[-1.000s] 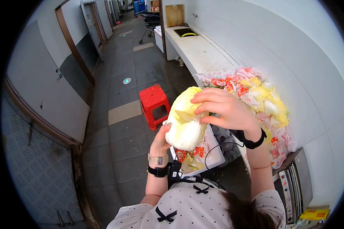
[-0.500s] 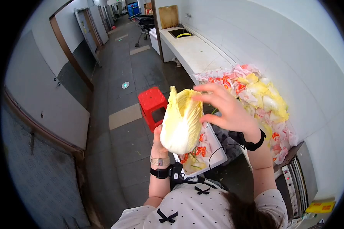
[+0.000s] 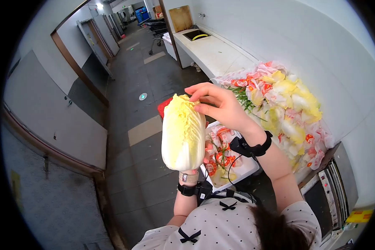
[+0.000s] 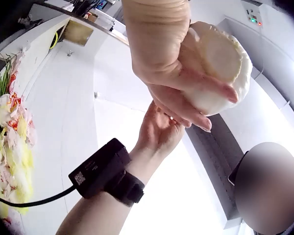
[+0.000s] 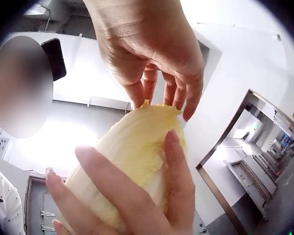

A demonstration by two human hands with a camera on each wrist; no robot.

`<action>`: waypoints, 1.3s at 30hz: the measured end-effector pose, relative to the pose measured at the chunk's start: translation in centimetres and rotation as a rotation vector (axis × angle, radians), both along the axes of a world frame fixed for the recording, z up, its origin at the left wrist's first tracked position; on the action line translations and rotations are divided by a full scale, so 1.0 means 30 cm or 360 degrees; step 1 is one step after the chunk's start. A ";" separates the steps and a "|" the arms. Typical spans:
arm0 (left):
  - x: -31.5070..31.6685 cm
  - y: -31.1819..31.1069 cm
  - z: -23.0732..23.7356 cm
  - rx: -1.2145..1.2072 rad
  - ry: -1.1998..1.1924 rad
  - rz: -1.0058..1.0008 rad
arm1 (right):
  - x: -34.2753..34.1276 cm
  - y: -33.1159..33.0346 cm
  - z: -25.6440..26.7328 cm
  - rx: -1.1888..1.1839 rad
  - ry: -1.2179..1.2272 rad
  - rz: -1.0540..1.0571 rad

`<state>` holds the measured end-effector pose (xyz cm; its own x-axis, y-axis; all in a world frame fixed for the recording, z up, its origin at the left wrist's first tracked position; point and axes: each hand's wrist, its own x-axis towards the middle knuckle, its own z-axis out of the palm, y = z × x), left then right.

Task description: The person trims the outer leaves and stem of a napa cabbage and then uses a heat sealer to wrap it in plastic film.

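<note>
A pale yellow-and-white napa cabbage (image 3: 182, 137) stands upright in front of the body. The left hand (image 3: 207, 152) grips it from behind, mostly hidden; in the left wrist view, fingers of this left hand (image 4: 171, 68) spread round the cabbage (image 4: 213, 58) near its white base. At the leafy top, the right hand (image 3: 220, 106) has its fingers bent over the edge. In the right wrist view, thumb and fingers of the right hand (image 5: 149, 54) hold opposite sides of the cabbage tip (image 5: 142, 127).
Loose leaves and crumpled wrappers (image 3: 293, 106) cover the counter's (image 3: 218, 54) near end, with green stalks (image 3: 241, 95) beside them. Below is a white bin (image 3: 247, 166) containing wrappers and stalks. A red stool (image 3: 163, 107) is partly hidden behind the cabbage. An appliance (image 3: 333, 187) stands at right.
The cabbage has turned in the left hand and shifted left, its leafy side now facing the head camera. The right hand, off it half a second ago, has moved left onto its top.
</note>
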<state>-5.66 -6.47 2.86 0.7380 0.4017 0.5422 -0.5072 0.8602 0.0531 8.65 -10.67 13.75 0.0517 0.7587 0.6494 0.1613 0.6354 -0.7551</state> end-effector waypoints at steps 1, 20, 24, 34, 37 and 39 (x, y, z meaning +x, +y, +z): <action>-0.002 -0.006 0.011 -0.0095 -0.0058 -0.0102 | -0.018 0.005 0.013 -0.0035 0.0086 0.0012; 0.006 0.000 0.010 -0.0427 0.0081 -0.0231 | 0.020 0.017 0.035 -0.0252 0.0476 -0.0071; 0.002 0.009 -0.007 -0.0587 0.0057 -0.0221 | 0.054 0.016 -0.013 -0.0587 0.0609 0.0352; -0.032 0.098 -0.086 -0.0914 -0.0064 -0.0224 | -0.077 -0.240 -0.082 -0.0024 -0.0418 -0.0732; -0.025 0.107 -0.046 -0.1102 -0.0281 -0.0608 | -0.173 -0.345 -0.161 0.0928 -0.1113 -0.0386; -0.019 0.108 -0.055 -0.1015 -0.0209 -0.0639 | -0.206 -0.377 -0.198 0.0902 -0.1160 -0.0397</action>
<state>-6.23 -3.22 1.21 0.8389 0.3810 0.3886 -0.1171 0.8237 -0.5547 2.46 -22.00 7.80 -0.3927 0.3433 0.8532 0.6505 0.7595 -0.0062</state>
